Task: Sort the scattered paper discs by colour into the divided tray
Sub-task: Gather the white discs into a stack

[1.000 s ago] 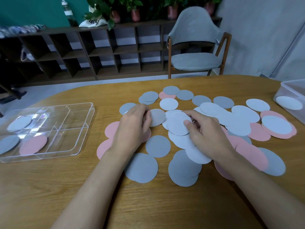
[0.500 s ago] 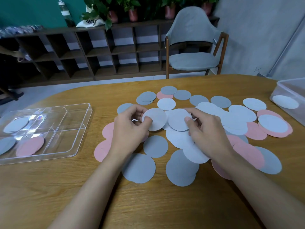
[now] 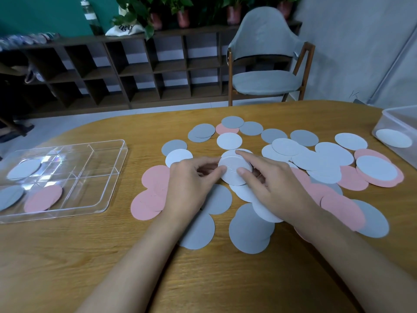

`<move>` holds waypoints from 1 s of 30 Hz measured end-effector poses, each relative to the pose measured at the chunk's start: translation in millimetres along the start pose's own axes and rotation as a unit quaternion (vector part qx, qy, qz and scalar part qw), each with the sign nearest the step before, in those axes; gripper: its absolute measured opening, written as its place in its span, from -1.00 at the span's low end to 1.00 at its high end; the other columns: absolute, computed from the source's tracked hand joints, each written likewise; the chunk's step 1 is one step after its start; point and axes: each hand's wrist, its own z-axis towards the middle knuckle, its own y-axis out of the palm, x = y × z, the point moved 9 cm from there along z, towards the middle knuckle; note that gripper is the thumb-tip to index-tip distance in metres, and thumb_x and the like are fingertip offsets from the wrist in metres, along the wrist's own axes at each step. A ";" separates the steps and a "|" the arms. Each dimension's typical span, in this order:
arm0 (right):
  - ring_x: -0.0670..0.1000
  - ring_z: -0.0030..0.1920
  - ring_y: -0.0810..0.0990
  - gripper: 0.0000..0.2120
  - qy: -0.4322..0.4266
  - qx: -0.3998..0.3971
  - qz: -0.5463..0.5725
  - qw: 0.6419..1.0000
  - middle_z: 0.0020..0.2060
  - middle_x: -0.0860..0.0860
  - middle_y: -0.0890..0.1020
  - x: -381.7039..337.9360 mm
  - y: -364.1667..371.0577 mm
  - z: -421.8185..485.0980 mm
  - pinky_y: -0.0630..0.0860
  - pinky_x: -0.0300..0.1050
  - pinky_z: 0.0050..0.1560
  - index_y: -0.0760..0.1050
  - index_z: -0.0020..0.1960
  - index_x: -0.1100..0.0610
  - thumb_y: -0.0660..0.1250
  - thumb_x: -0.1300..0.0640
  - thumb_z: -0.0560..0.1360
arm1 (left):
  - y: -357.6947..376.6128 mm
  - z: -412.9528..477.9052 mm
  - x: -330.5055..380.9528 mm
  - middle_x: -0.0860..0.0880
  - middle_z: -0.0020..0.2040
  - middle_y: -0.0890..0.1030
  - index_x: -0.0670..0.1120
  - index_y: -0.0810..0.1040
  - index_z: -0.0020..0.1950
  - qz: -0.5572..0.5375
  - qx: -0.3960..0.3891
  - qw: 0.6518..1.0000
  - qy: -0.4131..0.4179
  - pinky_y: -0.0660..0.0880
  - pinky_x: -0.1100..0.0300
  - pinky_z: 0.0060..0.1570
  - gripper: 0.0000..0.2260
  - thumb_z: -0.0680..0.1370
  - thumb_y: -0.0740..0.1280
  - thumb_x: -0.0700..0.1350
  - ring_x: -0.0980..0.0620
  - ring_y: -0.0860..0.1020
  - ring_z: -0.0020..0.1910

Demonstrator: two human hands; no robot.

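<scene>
Several paper discs in white, grey and pink lie scattered over the wooden table (image 3: 67,256). Between my hands is a small stack of white discs (image 3: 232,169). My left hand (image 3: 189,186) pinches its left edge with the thumb and fingers. My right hand (image 3: 270,184) holds its right side, forefinger laid over the top edge and thumb on its face. The clear divided tray (image 3: 108,177) sits at the left. It holds a white disc (image 3: 23,169), a grey disc (image 3: 10,196) and a pink disc (image 3: 42,198) in separate compartments.
A clear plastic box (image 3: 399,123) with one white disc inside stands at the table's right edge. A grey chair (image 3: 266,64) and a dark shelf unit (image 3: 135,71) stand beyond the far edge.
Both hands have drawn together: the white disc from my left hand and the one from my right now lie stacked between them. Another white disc shows left of my left hand.
</scene>
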 end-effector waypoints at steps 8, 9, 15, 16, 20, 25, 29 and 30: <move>-0.14 -0.18 0.47 -0.73 -0.012 0.007 -0.042 0.999 -0.19 -0.23 0.52 4.8 -2.5 1.0 0.36 -0.35 -0.17 0.55 0.33 0.11 0.27 0.22 0.65 | -10.1 8.0 8.2 0.11 -0.08 0.74 0.01 0.73 0.17 0.099 -0.028 0.993 0.065 0.59 0.14 0.05 -0.77 0.57 0.48 0.06 0.26 0.66 -0.12; -0.12 -0.18 0.47 -0.74 -0.009 0.010 -0.042 0.999 -0.17 -0.17 0.54 5.1 -3.7 0.8 0.36 -0.35 -0.16 0.55 0.32 0.11 0.27 0.23 0.65 | -16.7 12.3 1.5 0.08 0.00 0.74 0.03 0.66 0.29 0.132 -0.019 0.990 0.052 0.54 0.19 0.14 -0.69 0.59 0.44 0.11 0.32 0.64 -0.03; -0.19 -0.15 0.48 -0.73 0.000 0.009 -0.031 0.999 -0.10 -0.18 0.55 6.6 -4.4 0.6 0.35 -0.46 -0.11 0.55 0.33 0.12 0.26 0.22 0.66 | -35.5 24.2 -39.9 -0.04 0.32 0.62 -0.08 0.56 0.38 0.278 -0.015 0.960 -0.039 0.51 0.00 0.19 -0.54 0.57 0.44 0.13 -0.13 0.53 0.33; -0.23 -0.13 0.49 -0.73 0.000 0.009 -0.030 1.000 -0.11 -0.21 0.54 6.9 -4.6 0.3 0.35 -0.46 -0.11 0.55 0.33 0.12 0.27 0.22 0.66 | -36.4 23.7 -41.3 -0.05 0.24 0.65 -0.08 0.61 0.30 0.286 -0.014 0.957 -0.049 0.54 -0.01 0.12 -0.58 0.56 0.44 0.15 -0.14 0.56 0.27; -0.29 -0.11 0.51 -0.75 -0.001 0.011 -0.022 1.000 -0.15 -0.29 0.52 7.5 -5.7 -0.2 0.35 -0.45 -0.12 0.56 0.30 0.11 0.27 0.24 0.65 | -37.1 23.8 -36.1 -0.07 0.15 0.69 0.04 0.63 0.32 0.338 -0.018 0.940 -0.045 0.57 -0.05 0.04 -0.67 0.59 0.39 0.12 -0.21 0.60 0.15; -0.21 -0.11 0.52 -0.76 -0.001 0.012 -0.020 1.000 -0.18 -0.21 0.55 8.0 -5.7 0.1 0.36 -0.38 -0.16 0.56 0.28 0.09 0.27 0.23 0.65 | -35.9 23.6 -34.9 -0.02 0.17 0.69 -0.03 0.65 0.29 0.303 -0.012 0.952 -0.041 0.55 -0.01 0.08 -0.55 0.51 0.49 0.20 -0.13 0.61 0.18; -0.25 -0.10 0.51 -0.76 0.001 0.010 -0.019 1.000 -0.17 -0.25 0.53 7.4 -5.0 0.8 0.35 -0.42 -0.15 0.56 0.29 0.09 0.27 0.23 0.66 | -37.2 25.4 -33.6 -0.03 0.11 0.72 -0.03 0.68 0.24 0.290 -0.009 0.956 -0.042 0.56 0.01 0.10 -0.60 0.49 0.52 0.15 -0.11 0.61 0.15; -0.24 -0.10 0.51 -0.76 0.002 0.009 -0.018 1.000 -0.17 -0.27 0.53 7.3 -4.8 0.6 0.35 -0.42 -0.16 0.55 0.29 0.09 0.26 0.23 0.66 | -36.1 25.6 -31.6 -0.05 0.04 0.72 -0.04 0.70 0.17 0.301 -0.008 0.953 -0.034 0.57 0.00 0.07 -0.67 0.51 0.49 0.13 -0.13 0.62 0.09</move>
